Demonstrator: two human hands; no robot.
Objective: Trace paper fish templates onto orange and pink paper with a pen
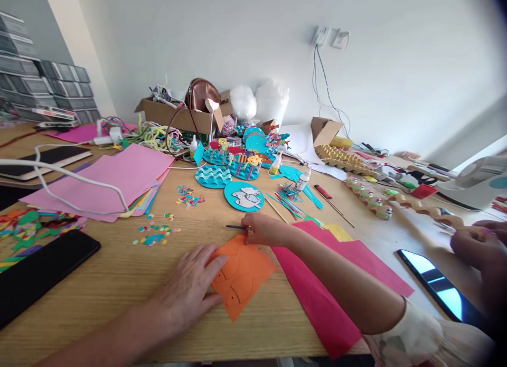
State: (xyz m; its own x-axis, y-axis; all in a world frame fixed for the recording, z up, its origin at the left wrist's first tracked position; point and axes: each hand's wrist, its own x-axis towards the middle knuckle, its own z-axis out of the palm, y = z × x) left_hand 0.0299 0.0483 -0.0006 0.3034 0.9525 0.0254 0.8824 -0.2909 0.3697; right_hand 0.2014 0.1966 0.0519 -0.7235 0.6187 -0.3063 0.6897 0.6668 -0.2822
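An orange sheet of paper [249,272] with fish shapes drawn on it in dark lines lies on the table in front of me. Flat on its left edge rests my left hand [194,288], fingers spread. My right hand [257,229] is at the sheet's far edge, its fingers closed around a dark pen [236,227] that points left. Just beyond that hand sits a blue disc [244,196] with pale fish cut-outs on it. Red paper [304,282] lies under my right forearm.
Pink paper sheets [106,182] and a black phone [47,272] lie left, near confetti dots [156,232]. Glue bottles [303,179], paper strips [291,203] and a utility knife [322,191] are beyond. At right, another person's hand [475,245] is above a lit phone [431,285].
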